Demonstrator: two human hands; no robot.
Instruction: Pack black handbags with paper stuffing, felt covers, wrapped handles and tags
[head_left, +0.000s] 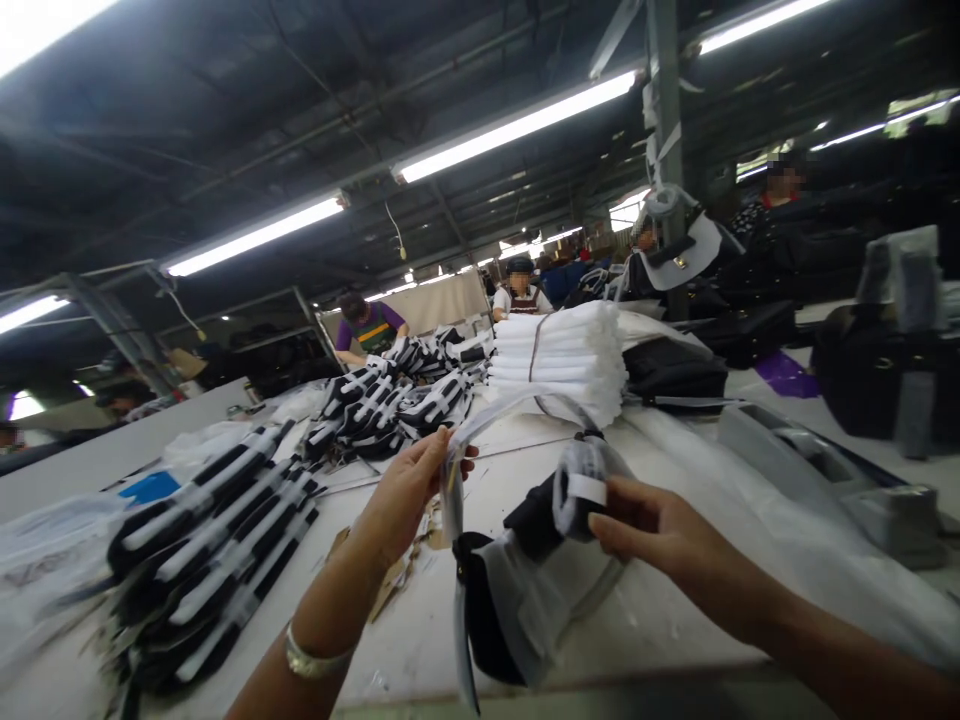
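In front of me at the table's near edge is a small black handbag (491,625), tilted and partly covered in whitish wrapping. Its arched handle (499,405), wrapped in pale material, rises above it. My left hand (424,470) has its fingers closed on the left side of this handle. A rolled black strap (574,515) with clear wrapping and a white band sits at the bag's upper right. My right hand (649,520) pinches that roll at its right side, thumb below and fingers partly hidden behind. The bag is somewhat blurred.
Stacked black-and-white wrapped pieces (217,560) lie at left, with a larger heap (397,400) behind. A tied white stack (559,360) stands ahead. At right are a grey tape dispenser (885,520) and a black bag (892,370). Co-workers (367,325) work beyond.
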